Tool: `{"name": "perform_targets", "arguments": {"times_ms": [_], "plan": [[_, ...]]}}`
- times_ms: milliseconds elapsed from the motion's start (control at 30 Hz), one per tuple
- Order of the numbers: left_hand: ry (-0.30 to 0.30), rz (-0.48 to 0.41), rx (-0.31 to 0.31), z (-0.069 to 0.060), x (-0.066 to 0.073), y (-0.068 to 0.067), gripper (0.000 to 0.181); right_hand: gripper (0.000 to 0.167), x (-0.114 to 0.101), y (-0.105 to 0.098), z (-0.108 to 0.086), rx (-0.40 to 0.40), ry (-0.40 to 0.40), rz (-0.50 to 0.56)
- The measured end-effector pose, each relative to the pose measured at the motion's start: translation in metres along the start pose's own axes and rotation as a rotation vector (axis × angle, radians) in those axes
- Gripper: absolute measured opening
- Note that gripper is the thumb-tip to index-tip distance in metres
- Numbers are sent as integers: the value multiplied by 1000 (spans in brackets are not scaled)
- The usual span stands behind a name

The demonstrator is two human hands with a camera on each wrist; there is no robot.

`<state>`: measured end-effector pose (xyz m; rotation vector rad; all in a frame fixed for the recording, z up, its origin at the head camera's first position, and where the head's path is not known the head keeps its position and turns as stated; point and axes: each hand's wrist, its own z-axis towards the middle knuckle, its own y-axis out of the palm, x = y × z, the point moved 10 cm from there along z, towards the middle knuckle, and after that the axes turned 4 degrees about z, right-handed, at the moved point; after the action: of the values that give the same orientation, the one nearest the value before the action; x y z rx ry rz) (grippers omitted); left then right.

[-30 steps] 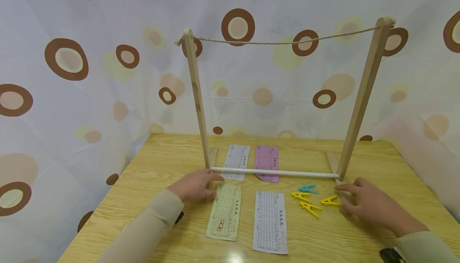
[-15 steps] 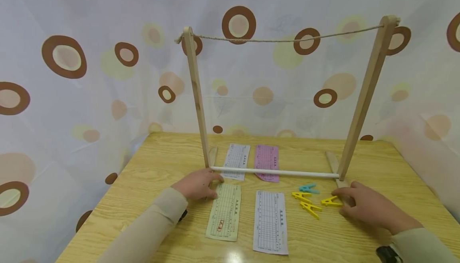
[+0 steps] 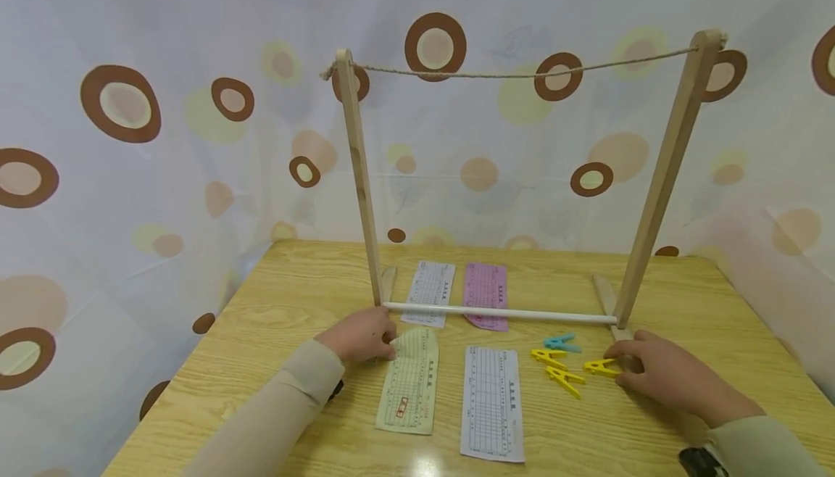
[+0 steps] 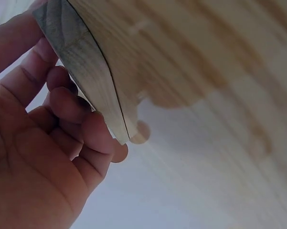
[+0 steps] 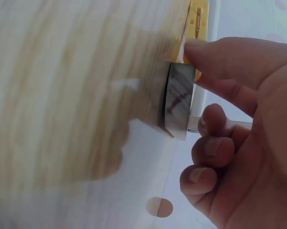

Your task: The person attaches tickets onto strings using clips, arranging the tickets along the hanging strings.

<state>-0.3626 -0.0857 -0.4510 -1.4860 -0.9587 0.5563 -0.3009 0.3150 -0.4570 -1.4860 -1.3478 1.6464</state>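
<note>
At the near left foot of the wooden stand, my left hand (image 3: 362, 336) pinches the upper left corner of a pale yellow-green printed slip (image 3: 409, 390), whose top edge is bent up. In the left wrist view its fingers lie beside the wooden foot (image 4: 86, 71); the slip is hidden there. My right hand (image 3: 681, 374) holds one yellow clothespin (image 3: 599, 367) between thumb and index finger, near the stand's right foot (image 3: 604, 292). That clothespin (image 5: 199, 21) also shows at the thumb tip in the right wrist view, the other fingers curled loosely.
Two more yellow clothespins (image 3: 564, 381) and a blue one (image 3: 559, 343) lie left of my right hand. A white slip (image 3: 492, 404) lies in front; another white slip (image 3: 430, 288) and a pink one (image 3: 485, 288) lie by the white bar (image 3: 522, 314). A rope (image 3: 483, 75) spans the posts.
My left fingers have closed on the green slip's corner, and its top edge has bent upward. My right hand has shifted slightly left and its fingers have closed on the yellow clothespin.
</note>
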Motion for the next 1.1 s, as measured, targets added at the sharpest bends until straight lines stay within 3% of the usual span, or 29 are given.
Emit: {"name": "perform_targets", "arguments": {"times_ms": [233,400,767,1100], "plan": [[15,-164,87,-5,-6,-10,19,28,0,-5,-2,51,1,84],[49,-207,157,-8,-3,-20,11,28,-4,-13,-7,109,-5,193],[73,-177,332,-10,15,-49,15,33,-22,-39,-9,216,-73,258],[181,-169,480,-13,43,-85,14,37,-27,-75,-15,344,-71,299]]}}
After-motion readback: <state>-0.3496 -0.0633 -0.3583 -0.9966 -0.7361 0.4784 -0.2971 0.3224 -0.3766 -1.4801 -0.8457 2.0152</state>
